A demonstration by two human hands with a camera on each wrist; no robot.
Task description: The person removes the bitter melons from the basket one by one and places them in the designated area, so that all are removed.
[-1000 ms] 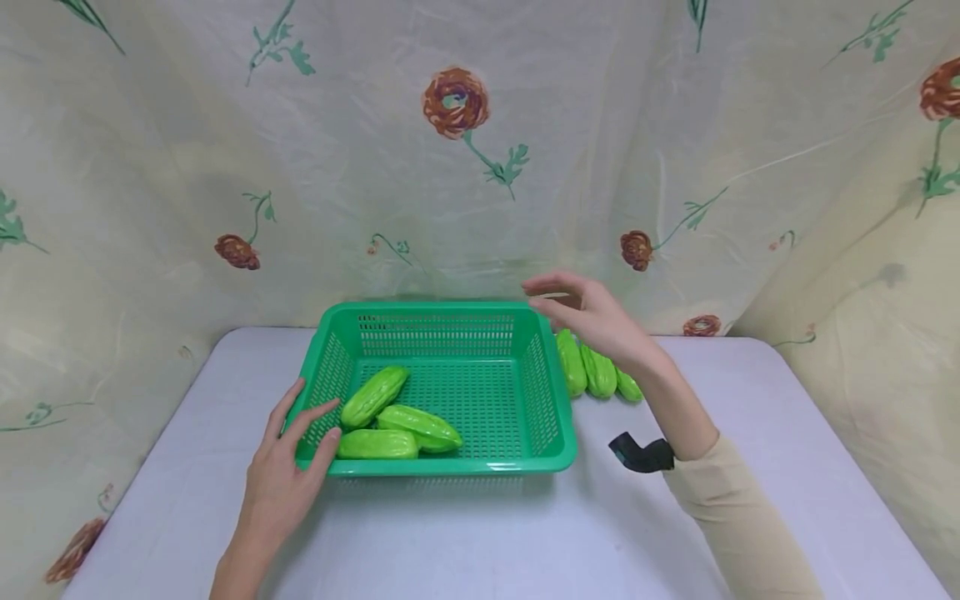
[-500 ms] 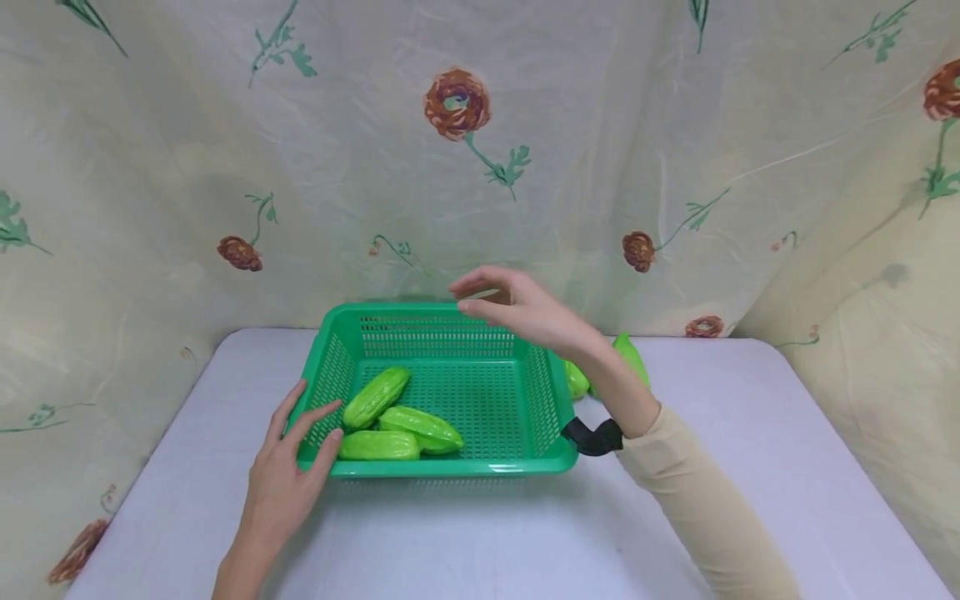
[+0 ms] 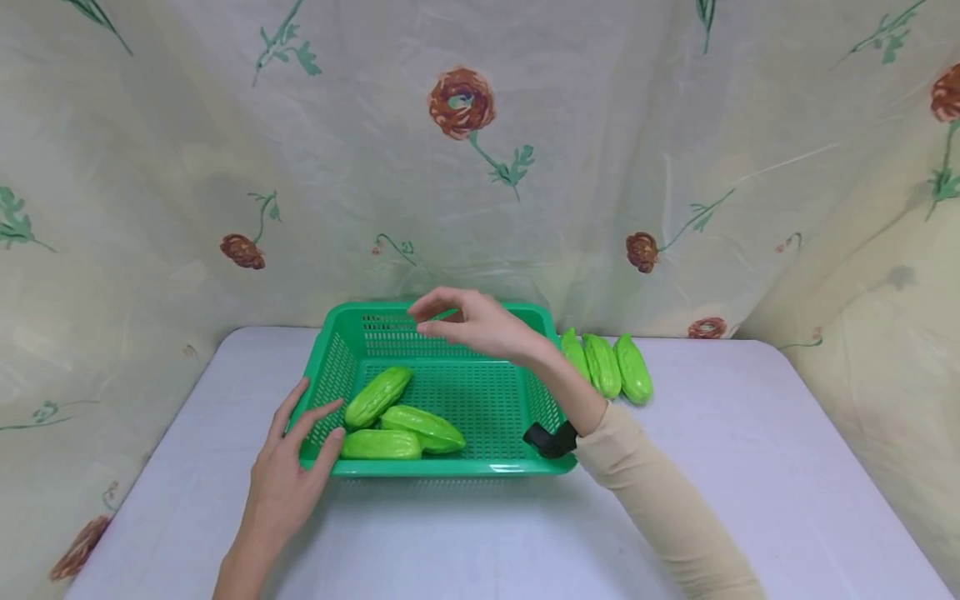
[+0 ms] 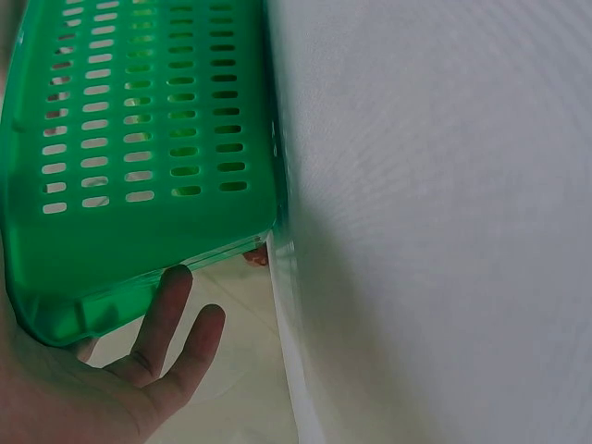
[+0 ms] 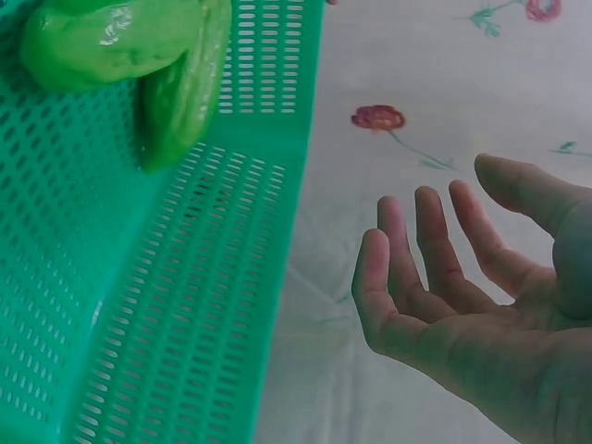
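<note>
At the lower left of the frame, the left hand [image 3: 288, 475] has its fingers spread and nearly straight on the side of the green basket [image 3: 450, 468], with the thumb and one finger over the edge. That looks like a good way to keep the basket from sliding, and a light touch should be enough. The basket sits in the middle of the frame, on the white table [image 3: 450, 542]. In its lower left corner lie three green gourds [image 3: 423, 428], close together. They look shiny, so they may be slippery; it is best to hold one around its fat middle and lift it straight up. Over the back of the basket, the right hand [image 3: 468, 323] is up in the air, fingers softly bent, with nothing in it. It should go down slowly from above, and the black strap [image 3: 551, 440] near that wrist should not bump the front edge. Right of the basket, three more gourds [image 3: 633, 371] lie in a row, partly behind the right arm.
</note>
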